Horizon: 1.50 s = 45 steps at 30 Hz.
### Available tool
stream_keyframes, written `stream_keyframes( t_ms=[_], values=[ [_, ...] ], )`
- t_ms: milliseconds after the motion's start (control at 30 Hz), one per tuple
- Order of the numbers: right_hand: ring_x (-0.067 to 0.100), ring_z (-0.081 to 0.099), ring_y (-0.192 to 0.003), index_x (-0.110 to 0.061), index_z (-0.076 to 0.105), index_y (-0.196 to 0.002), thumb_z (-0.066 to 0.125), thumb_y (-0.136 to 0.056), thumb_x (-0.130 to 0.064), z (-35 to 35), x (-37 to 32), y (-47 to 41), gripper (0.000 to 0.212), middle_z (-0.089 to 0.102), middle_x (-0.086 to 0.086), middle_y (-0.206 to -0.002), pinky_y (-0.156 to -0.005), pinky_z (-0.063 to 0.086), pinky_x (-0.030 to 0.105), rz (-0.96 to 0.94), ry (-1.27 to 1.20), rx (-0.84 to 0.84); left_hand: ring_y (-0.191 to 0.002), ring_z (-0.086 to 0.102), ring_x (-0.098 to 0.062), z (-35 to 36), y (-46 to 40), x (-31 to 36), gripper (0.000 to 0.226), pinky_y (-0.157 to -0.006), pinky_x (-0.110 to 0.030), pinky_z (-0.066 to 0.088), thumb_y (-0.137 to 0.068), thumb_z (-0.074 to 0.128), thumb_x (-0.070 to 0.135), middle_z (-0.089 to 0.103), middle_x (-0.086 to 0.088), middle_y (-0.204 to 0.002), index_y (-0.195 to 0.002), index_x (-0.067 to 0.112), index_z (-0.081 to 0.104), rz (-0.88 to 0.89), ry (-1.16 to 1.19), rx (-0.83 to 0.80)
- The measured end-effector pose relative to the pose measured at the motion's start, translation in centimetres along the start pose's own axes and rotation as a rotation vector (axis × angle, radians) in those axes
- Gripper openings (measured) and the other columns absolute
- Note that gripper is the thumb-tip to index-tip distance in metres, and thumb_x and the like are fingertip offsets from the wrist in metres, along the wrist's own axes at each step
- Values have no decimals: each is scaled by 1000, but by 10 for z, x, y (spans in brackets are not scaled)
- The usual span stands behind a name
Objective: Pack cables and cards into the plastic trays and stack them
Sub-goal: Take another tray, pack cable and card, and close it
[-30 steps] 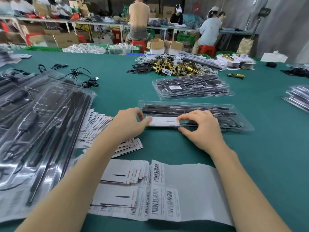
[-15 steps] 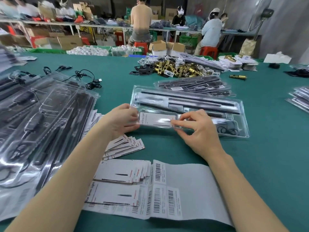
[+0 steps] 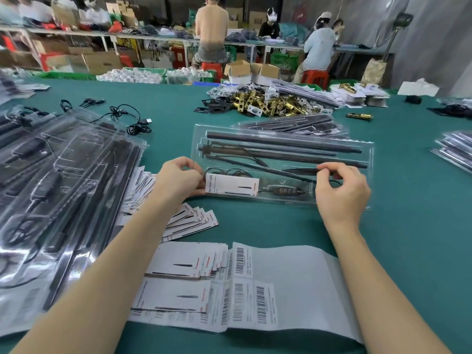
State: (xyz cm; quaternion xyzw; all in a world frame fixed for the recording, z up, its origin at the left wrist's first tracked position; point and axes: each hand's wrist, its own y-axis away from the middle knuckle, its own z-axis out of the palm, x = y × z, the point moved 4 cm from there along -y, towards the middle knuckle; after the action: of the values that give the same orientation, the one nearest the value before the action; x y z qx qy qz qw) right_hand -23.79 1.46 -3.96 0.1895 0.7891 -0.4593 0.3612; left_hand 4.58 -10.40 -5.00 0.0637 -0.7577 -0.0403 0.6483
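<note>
A clear plastic tray (image 3: 357, 146) lies tilted toward me on the green table, holding black rods, a cable with a controller (image 3: 286, 191) and a white card (image 3: 231, 185) in its near compartment. My left hand (image 3: 176, 181) pinches the tray's near left edge, right beside the card. My right hand (image 3: 341, 191) has curled fingers pinching the tray's near right part, over the cable. Loose white cards (image 3: 189, 222) fan out under my left forearm. A stack of packed trays (image 3: 293, 125) sits just behind the one I hold.
A big pile of filled trays (image 3: 58, 190) covers the left of the table. Barcode label sheets (image 3: 255, 284) lie near me. Loose black cables (image 3: 132, 121) sit far left, brass lock parts (image 3: 270, 104) at the back, more trays (image 3: 454, 149) at the right edge. People work at a far bench.
The tray has tipped up toward me, showing its contents. My right hand slid right from the card to the tray's right part. My left hand stays at the left edge.
</note>
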Motion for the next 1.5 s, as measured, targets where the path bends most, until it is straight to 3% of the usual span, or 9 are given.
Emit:
stream_keyframes(
  t_ms=[167, 467, 533, 667, 867, 1167, 1233, 1300, 1500],
  values=[
    [25, 53, -109, -21, 71, -104, 62, -89, -22, -9, 6, -3, 17, 67, -2, -110, -91, 45, 42, 83, 95, 66, -74, 68, -24, -4, -5, -2, 22, -68, -35, 63, -88, 49, -7, 65, -11, -83, -77, 9, 59, 9, -22, 35],
    [13, 53, -99, -32, 75, -95, 77, -81, -32, 22, -15, 13, 14, 69, -20, -94, -89, 48, 40, -287, 80, -465, -84, 71, -22, -12, -4, 4, 8, -67, -29, 61, -96, 49, 0, 66, -15, -107, -96, 4, 56, -101, 203, 9],
    [12, 50, -103, -35, 73, -101, 78, -79, -37, 24, -14, 14, 23, 68, -22, -97, -90, 48, 42, -303, 103, -520, -79, 70, -19, -20, -2, 9, 13, -70, -33, 58, -98, 53, 12, 67, -11, -105, -109, 4, 56, 11, -104, 67],
    [14, 51, -104, -30, 72, -102, 77, -79, -27, 28, -16, 15, 23, 67, -18, -98, -93, 47, 45, -328, 146, -557, -118, 49, -30, -15, 12, 26, 48, -96, -44, 42, -90, 66, 39, 54, -11, -127, -130, 15, 54, 488, -909, 239],
    [21, 51, -73, -24, 70, -65, 67, -81, -33, 9, -19, 16, 18, 63, -9, -63, -65, 45, 33, -323, 181, -276, -119, 54, -14, 57, 51, 28, 34, -105, -38, 43, -93, 67, 35, 65, 6, -125, -125, 26, 63, 904, -804, -326],
    [20, 45, -70, -34, 44, -45, 65, -85, -38, 9, -19, 24, 46, 45, -9, -50, -53, 27, 23, -238, 352, -301, -105, 57, -19, 69, 44, 21, 18, -86, -42, 49, -99, 57, 31, 71, 9, -105, -115, 27, 65, 1000, -908, -257],
    [19, 52, -70, -40, 62, -56, 61, -83, -43, 12, -20, 27, 28, 49, -12, -51, -54, 31, 22, -229, 379, -342, -99, 58, -22, 70, 46, 20, 16, -80, -41, 48, -99, 57, 29, 70, 6, -98, -112, 23, 63, 1017, -893, -195],
    [19, 62, -80, -46, 75, -103, 59, -83, -48, 16, -18, 33, 26, 59, -13, -60, -64, 43, 27, -166, 476, -456, -94, 58, -25, 73, 48, 20, 13, -75, -41, 46, -99, 56, 27, 68, 4, -91, -107, 19, 62, 1033, -879, -157],
    [21, 61, -105, -51, 39, -147, 49, -86, -52, 25, -15, 35, 62, 68, -11, -99, -78, 44, 32, -134, 591, -716, -89, 57, -26, 80, 48, 19, 14, -72, -39, 42, -102, 54, 27, 68, 1, -91, -106, 15, 60, 1027, -862, -131]
  ],
)
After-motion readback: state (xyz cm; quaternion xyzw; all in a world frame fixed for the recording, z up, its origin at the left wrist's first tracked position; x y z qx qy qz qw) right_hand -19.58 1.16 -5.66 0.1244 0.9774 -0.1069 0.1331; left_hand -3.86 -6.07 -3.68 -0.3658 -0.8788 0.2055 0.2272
